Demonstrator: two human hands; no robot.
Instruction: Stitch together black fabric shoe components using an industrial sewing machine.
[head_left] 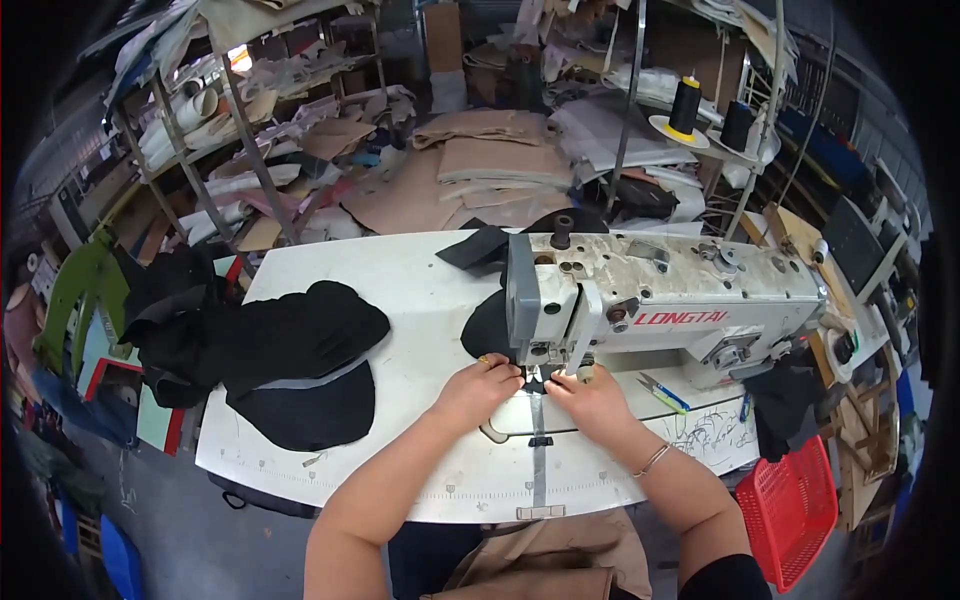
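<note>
A white industrial sewing machine (660, 290) stands on a white worktable (400, 480). Black fabric (484, 328) lies under its head and shows on the left side of the needle area. Close to the needle, my left hand (482, 390) has its fingers closed on the fabric's near edge. My right hand (592, 402) mirrors it on the other side, fingertips pinching the same edge. The two hands are a small gap apart, and the presser foot partly hides the cloth between them. Another black piece (480, 247) lies behind the machine head.
Stacked black fabric pieces (300, 360) lie on the table's left. Thread snips (664, 393) rest right of my right hand. More black cloth (780, 400) hangs at the right end, above a red basket (790, 510). Thread cones (685, 110) stand behind; shelves hold piled material (500, 160).
</note>
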